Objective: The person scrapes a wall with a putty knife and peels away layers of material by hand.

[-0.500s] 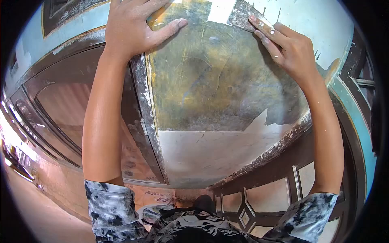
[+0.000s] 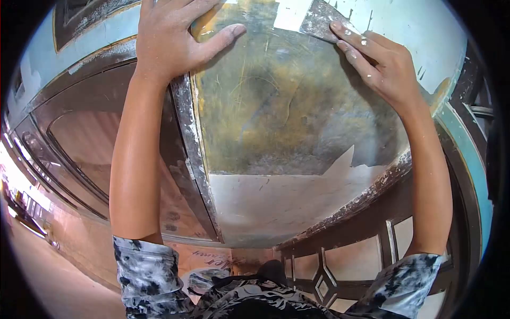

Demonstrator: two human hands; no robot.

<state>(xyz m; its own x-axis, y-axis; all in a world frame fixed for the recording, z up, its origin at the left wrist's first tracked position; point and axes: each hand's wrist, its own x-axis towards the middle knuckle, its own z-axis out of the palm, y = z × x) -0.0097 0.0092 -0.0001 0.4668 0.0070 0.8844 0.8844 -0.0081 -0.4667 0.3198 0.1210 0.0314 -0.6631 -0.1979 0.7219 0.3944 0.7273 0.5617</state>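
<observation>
A stained, greenish-brown patch of bare wall (image 2: 271, 122) spreads in front of me, with pale paint (image 2: 287, 196) along its lower edge. My left hand (image 2: 170, 40) lies at the patch's upper left with its fingers spread, by the chipped door frame edge. Fingers of my right hand (image 2: 385, 66) press on a metal scraper (image 2: 321, 20), whose worn blade rests against the wall at the top. White specks dot those fingers. The scraper's handle is hidden by the hand. Beside the blade shows a bright white strip (image 2: 289, 15).
A brown wooden door (image 2: 79, 138) stands to the left. Dark panelled woodwork (image 2: 350, 258) runs below right, under a chipped ledge (image 2: 366, 196). Light blue wall surrounds the upper area. On the floor lies a printed sheet (image 2: 204, 260).
The view has shifted very slightly. My left hand stays spread in the same place, and my right hand keeps the scraper at nearly the same spot on the wall.
</observation>
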